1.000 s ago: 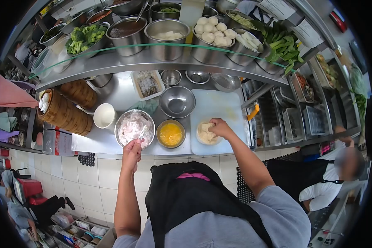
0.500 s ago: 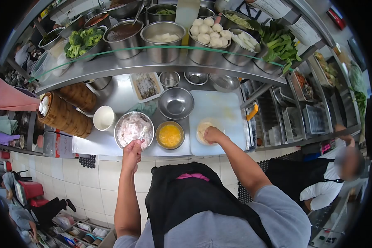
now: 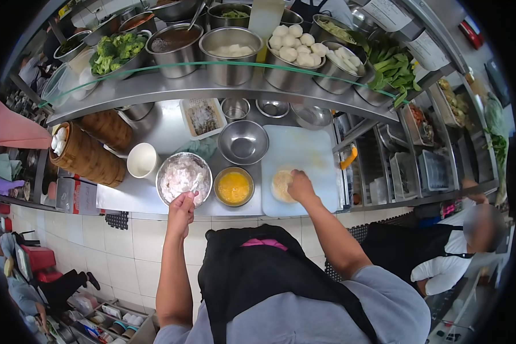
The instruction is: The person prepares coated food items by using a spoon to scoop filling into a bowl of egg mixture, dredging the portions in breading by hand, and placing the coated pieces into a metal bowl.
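Pinched together, the fingers of my left hand [image 3: 182, 210] are over the near edge of a metal bowl [image 3: 160, 194] of whitish, floury pieces [image 3: 182, 176]. A small pale bit shows by the fingertips, too small to name. My right hand [image 3: 301, 186] is at the right side of a round patch of pale, crumb-like food [image 3: 281, 184] on a white cutting board [image 3: 318, 152]. Its fingers point down and are partly hidden, so their grip is unclear. Between the hands sits a smaller metal bowl of beaten egg [image 3: 234, 188].
An empty metal bowl [image 3: 243, 142], a white tub [image 3: 143, 161] and a tray of greyish food [image 3: 203, 118] stand behind. Bamboo steamers [image 3: 89, 155] are stacked left. Overhead, a steel shelf [image 3: 223, 96] carries several food pots. A person in a black apron [image 3: 410, 246] is at right.
My right hand has shifted slightly right, uncovering more of the crumb-like patch. My left hand stays at the floury bowl, still pinched. The whole view has shifted slightly.
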Available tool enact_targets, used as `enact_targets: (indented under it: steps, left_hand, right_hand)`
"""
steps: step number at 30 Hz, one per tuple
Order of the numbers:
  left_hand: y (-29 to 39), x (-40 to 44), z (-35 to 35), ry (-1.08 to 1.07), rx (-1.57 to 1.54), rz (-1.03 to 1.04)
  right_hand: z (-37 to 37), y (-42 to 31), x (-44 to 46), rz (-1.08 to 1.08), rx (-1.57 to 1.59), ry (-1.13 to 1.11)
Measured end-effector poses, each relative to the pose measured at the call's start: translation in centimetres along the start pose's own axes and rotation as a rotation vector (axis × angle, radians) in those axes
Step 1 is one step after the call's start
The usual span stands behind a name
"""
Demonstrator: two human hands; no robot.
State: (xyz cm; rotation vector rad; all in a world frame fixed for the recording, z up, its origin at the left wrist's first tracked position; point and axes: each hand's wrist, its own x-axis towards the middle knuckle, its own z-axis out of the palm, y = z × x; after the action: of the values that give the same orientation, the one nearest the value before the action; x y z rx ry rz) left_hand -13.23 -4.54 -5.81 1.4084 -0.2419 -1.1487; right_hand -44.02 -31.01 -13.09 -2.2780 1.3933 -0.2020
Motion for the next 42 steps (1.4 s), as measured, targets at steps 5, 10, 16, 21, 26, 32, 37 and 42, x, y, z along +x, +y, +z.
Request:
enact_targets:
  steps: [5,10,16,21,26,32,37,42]
  left_hand:
    - [0.0,0.3,0.2,-0.018,0.024,-0.017]
    - [-0.1,0.8,0.5,-0.031,0.02,0.002]
    - [-0.5,0.9,0.0,-0.038,0.003,-0.004]
    - [-0.3,0.7,-0.6,-0.013,0.001,-0.001]
    - [0.0,0.5,-0.9,0.003,-0.008,-0.003]
    - [0.0,0.5,-0.8,-0.035,-0.008,0.002]
    - [0.2,0.6,-0.7,-0.019,-0.026,0.021]
    - [0.3,0.6,-0.3,-0.021,0.007,-0.003]
  right_hand:
    - [3.5,1.1,1.4,0.138,-0.112,-0.063]
    - [1.6,1.0,2.0,0.116,-0.11,-0.212]
    - [1.2,0.2,1.5,0.088,-0.065,-0.216]
    - [0.7,0.8,1.6,0.048,-0.016,-0.198]
    - [-0.1,1.2,1.4,-0.002,0.048,-0.074]
    - [-0.2,-0.7,0.2,-0.211,-0.025,-0.041]
    - [-4.4,-0.2,2.3,0.001,0.177,-0.07]
    - [1.2,1.8,2.5,-0.149,0.15,-0.278]
